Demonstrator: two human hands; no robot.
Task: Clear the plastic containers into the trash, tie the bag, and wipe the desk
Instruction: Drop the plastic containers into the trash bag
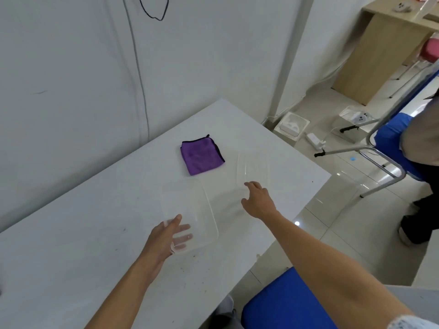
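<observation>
Spanning the frame's lower left, a white desk (pixel 71 245) meets a white wall; tiled floor (pixel 332 210) lies right.

Two clear, empty containers are faint. The left hand (pixel 166 236) pinches the near container (pixel 190 205) at centre. The far container (pixel 254 167) sits right of a purple cloth (pixel 202 156), with the right hand (pixel 257 200) spread-fingered at its near edge, contact unclear.
</observation>
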